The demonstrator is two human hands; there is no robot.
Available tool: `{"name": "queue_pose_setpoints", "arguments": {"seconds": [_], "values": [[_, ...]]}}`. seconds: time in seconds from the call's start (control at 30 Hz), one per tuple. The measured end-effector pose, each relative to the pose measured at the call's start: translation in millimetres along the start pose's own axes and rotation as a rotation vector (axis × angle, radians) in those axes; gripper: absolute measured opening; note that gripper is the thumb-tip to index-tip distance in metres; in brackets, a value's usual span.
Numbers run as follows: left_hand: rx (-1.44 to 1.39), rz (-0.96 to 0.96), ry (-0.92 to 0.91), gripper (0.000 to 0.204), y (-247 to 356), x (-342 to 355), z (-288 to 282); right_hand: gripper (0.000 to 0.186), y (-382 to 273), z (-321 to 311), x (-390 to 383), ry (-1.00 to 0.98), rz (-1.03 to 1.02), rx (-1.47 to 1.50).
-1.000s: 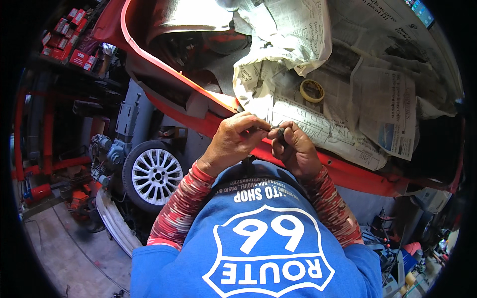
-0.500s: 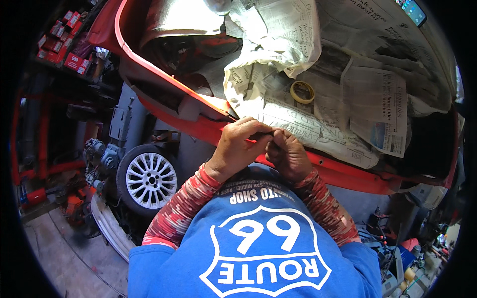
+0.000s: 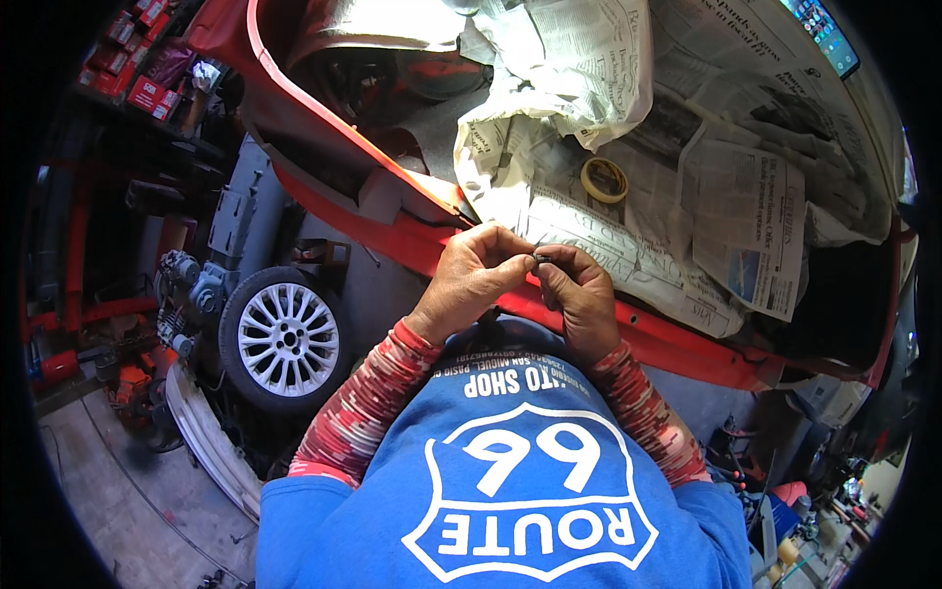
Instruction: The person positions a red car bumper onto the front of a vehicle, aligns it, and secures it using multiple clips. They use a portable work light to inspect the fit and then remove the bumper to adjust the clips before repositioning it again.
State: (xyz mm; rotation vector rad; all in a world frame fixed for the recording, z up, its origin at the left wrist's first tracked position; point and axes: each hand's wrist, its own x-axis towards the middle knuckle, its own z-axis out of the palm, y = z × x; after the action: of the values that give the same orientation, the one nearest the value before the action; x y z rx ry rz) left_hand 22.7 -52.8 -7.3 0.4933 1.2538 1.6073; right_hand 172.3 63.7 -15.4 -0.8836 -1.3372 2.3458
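Close in front of my chest, my left hand (image 3: 469,281) and my right hand (image 3: 579,296) meet fingertip to fingertip. Between the pinched thumbs and forefingers is a small dark piece (image 3: 542,258), too small to name, and both hands appear to grip it. Just beyond them runs the red edge of a car body (image 3: 677,346). Sheets of newspaper (image 3: 751,221) cover much of the space behind that edge. On the paper, a little beyond my right hand, lies a roll of yellowish masking tape (image 3: 587,183).
A wheel with a silver rim (image 3: 287,334) lies on the floor to the left, near metal machinery (image 3: 235,221). Red boxes (image 3: 152,98) are stacked at far left. A phone (image 3: 824,37) sits at the upper right. Tools and assorted items (image 3: 814,530) crowd the lower right.
My fingertips have shifted slightly, and the small dark piece now shows between them. The view has also shifted a little. The tape roll stays on the newspaper.
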Motion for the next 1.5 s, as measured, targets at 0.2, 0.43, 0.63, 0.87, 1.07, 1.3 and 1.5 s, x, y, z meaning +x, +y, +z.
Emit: {"name": "queue_pose_setpoints", "arguments": {"seconds": [0.2, 0.43, 0.63, 0.87, 1.07, 1.3, 1.5], "values": [[-0.097, -0.022, -0.045, 0.013, -7.0, 3.5, -1.8, 0.015, 3.0, 4.1, -1.5, 0.014, -0.082, -0.051], [0.144, -0.021, 0.049, 0.011, -5.1, 6.3, 10.5, 0.014, 17.2, 2.9, 2.9, 0.068, -0.118, -0.057], [0.174, -0.033, -0.005, 0.008, -1.8, 14.0, 14.5, 0.01, 21.4, 0.4, 1.8, 0.091, -0.164, -0.061], [0.183, -0.032, -0.09, 0.017, -5.1, 19.3, 14.2, 0.014, 11.1, -17.0, -1.3, 0.101, -0.023, 0.036], [0.096, -0.084, -0.139, 0.015, -7.5, 22.4, 6.5, 0.034, 3.8, -30.5, -10.6, -0.025, 0.056, 0.578], [-0.082, -0.1, -0.222, 0.017, -4.9, 19.2, 5.5, 0.048, -8.0, -35.9, -17.0, -0.13, 0.059, 0.47], [-0.155, -0.115, -0.187, 0.018, -0.6, 16.2, 0.1, 0.037, -28.6, -15.3, -23.8, -0.059, -0.009, 0.211]]}}
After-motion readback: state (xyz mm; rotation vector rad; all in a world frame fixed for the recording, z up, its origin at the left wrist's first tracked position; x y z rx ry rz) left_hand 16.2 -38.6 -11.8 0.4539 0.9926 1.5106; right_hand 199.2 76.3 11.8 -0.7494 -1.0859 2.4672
